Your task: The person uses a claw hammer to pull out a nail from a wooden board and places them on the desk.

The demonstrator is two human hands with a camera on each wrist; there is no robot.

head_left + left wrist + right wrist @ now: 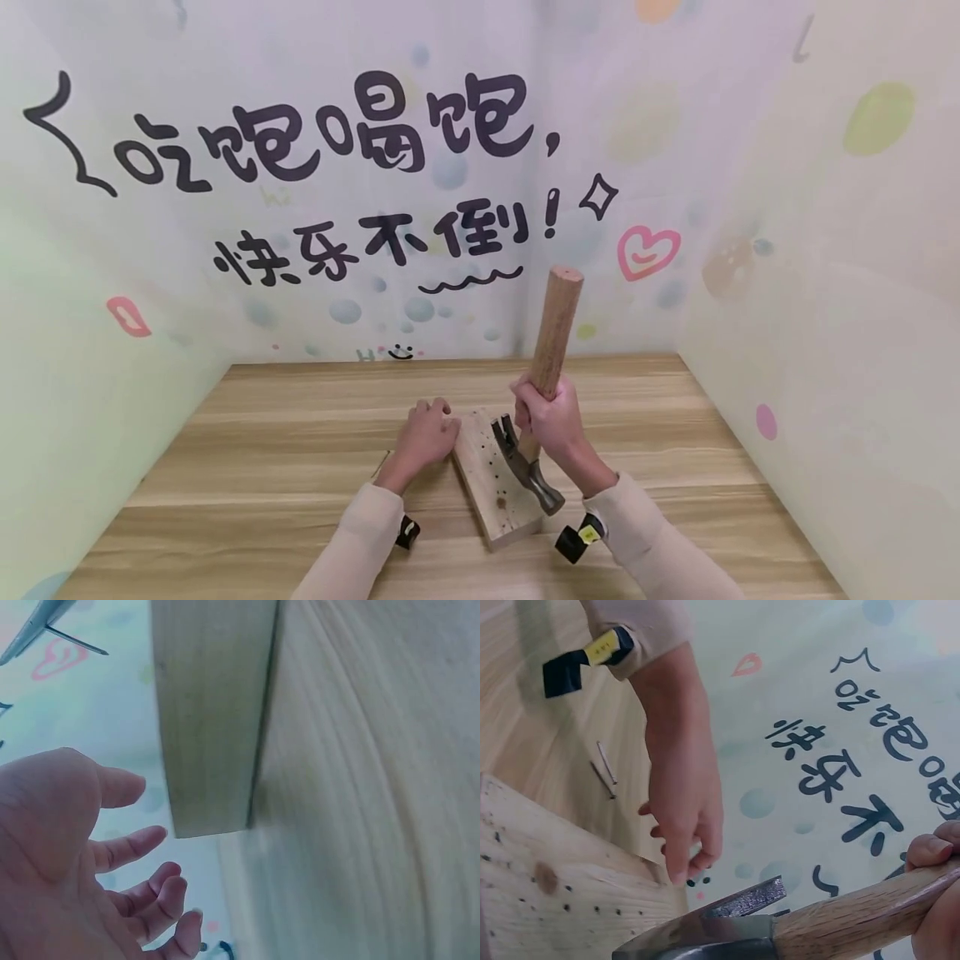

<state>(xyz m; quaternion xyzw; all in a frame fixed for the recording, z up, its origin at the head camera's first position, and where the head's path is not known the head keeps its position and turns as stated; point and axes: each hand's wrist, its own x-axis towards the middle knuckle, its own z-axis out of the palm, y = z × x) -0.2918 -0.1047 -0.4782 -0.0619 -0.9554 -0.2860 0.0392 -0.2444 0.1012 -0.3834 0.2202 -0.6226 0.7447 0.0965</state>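
My right hand grips a claw hammer by its wooden handle, which points up. The steel head hangs low, overlapping a wooden board dotted with small dark holes. In the left wrist view, a thin nail juts from the hammer's metal end. My left hand is at the board's far left corner, its fingers loosely bent and holding nothing. From the right wrist, the left hand shows beyond the claw, fingertips close to the board's end.
Two nails lie on the wood-grain table, left of the board. Printed walls stand at the back and along both sides. Each wrist wears a black camera, the right one hanging low over the table.
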